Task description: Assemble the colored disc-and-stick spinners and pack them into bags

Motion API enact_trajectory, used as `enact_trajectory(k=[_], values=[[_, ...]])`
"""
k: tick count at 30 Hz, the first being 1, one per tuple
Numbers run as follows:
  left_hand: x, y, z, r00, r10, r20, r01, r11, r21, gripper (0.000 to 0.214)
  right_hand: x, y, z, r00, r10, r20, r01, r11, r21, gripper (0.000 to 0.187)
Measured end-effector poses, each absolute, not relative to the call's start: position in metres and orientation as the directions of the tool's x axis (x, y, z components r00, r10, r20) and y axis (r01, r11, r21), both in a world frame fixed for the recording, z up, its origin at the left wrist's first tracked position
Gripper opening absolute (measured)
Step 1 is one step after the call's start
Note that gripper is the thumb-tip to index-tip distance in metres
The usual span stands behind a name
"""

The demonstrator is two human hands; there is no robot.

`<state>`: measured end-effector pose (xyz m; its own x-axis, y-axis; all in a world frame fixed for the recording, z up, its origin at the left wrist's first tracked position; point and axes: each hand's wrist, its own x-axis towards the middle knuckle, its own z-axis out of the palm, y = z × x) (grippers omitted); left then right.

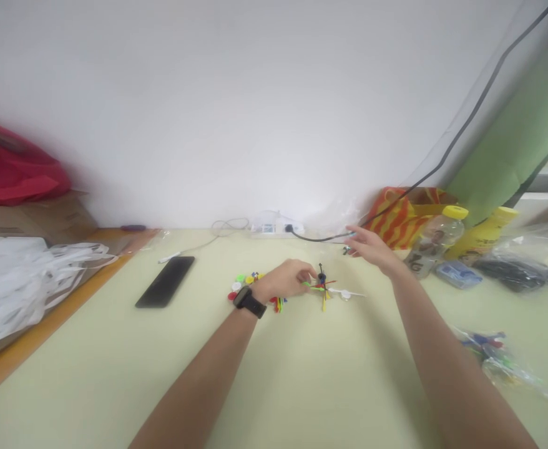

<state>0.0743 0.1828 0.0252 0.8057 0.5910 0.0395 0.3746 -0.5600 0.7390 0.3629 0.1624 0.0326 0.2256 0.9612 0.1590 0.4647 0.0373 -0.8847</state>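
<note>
My left hand [289,279], with a black watch [249,302] on its wrist, is closed, its fingertips at a small pile of thin pointed plastic pieces like clock hands [323,289]. These are black, red, green and yellow; whether one is pinched is too small to tell. A white pointer with a round hub [346,294] lies just right of the pile. Beside and partly behind my left wrist are small coloured plastic discs [236,287] and more thin strips [279,304]. My right hand [371,249] hovers farther right, fingers stretched apart, near a small dark piece [346,251].
A black phone [165,282] lies on the left. By the wall sits a power strip [276,226] with a black cable. Bottles [435,240], a striped bag [386,218] and a plastic bag of coloured parts [499,355] stand right. White straps [35,280] fill the left edge.
</note>
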Motion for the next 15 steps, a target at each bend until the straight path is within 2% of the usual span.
enact_trajectory(k=[3,6,8,10,12,15], values=[[0.071,0.183,0.032,0.789,0.611,0.068,0.343,-0.53,0.776,0.029,0.358,0.167,0.037,0.242,0.928,0.282,0.74,0.011,-0.672,0.034],[0.067,0.185,0.036,0.745,0.663,0.071,0.323,-0.452,0.832,0.032,0.352,0.165,0.049,0.16,0.94,0.303,0.793,0.06,-0.606,0.027],[0.064,0.188,0.037,0.699,0.711,0.081,0.3,-0.394,0.869,0.033,0.343,0.159,0.056,-0.001,0.975,0.223,0.793,0.137,-0.594,0.026],[0.06,0.191,0.04,0.642,0.758,0.109,0.256,-0.347,0.902,0.032,0.329,0.151,0.059,-0.189,0.979,0.082,0.769,0.199,-0.608,0.026],[0.055,0.194,0.045,0.589,0.795,0.147,0.2,-0.32,0.926,0.032,0.313,0.145,0.057,-0.338,0.94,-0.048,0.745,0.236,-0.624,0.027],[0.045,0.195,0.056,0.53,0.831,0.168,0.168,-0.297,0.94,0.033,0.29,0.142,0.049,-0.477,0.866,-0.15,0.737,0.301,-0.605,0.024]])
